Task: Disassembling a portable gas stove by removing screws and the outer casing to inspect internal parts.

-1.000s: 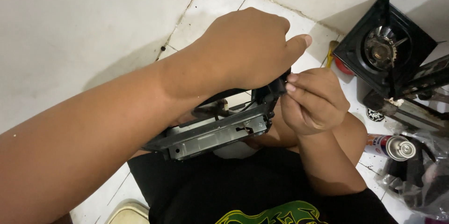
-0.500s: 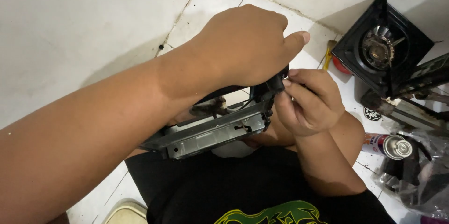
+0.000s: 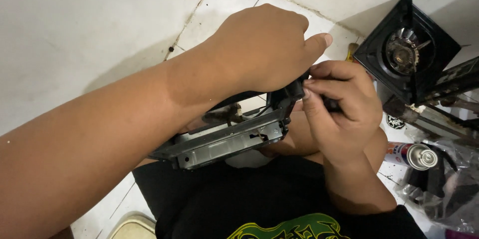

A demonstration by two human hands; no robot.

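over one lap, two hands, left (image 3: 264, 44) and right (image 3: 339, 109), grip one metal frame (image 3: 224, 141); one stove (image 3: 406, 51) nearby.

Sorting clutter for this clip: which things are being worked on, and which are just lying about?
In hand:
left hand
right hand
grey metal frame

Lying about:
black portable stove
gas canister
plastic bag
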